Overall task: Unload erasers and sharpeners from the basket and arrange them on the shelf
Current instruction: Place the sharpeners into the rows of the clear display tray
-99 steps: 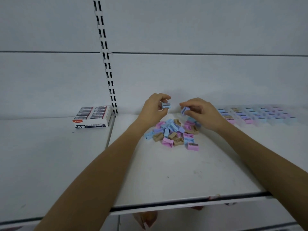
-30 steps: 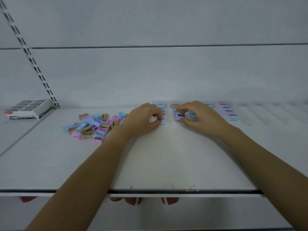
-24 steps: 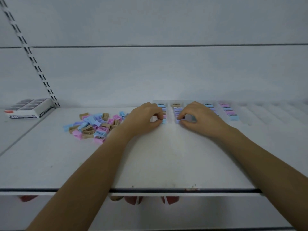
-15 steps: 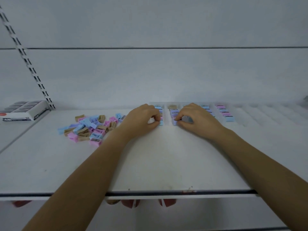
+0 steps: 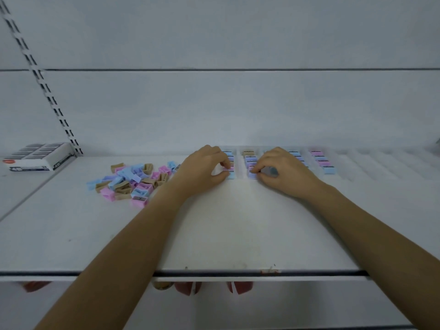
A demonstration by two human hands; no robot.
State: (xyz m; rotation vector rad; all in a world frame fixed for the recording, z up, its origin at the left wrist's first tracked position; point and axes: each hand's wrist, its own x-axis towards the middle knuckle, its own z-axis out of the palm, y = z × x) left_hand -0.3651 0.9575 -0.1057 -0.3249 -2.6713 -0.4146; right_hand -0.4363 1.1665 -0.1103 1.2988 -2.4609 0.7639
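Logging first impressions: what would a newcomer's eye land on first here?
Two hands meet on the white shelf: the left hand pinches a blue plastic sharpener, the right hand a pink plastic sharpener, fronting neat pastel rows. Left of them sprawls a heap of blue, pink and tan sharpeners.

my left hand hides most of its pinched sharpener | my right hand covers the front of a row, curls on a blurred blue thing | box cut at left edge | red things mostly behind shelf lip
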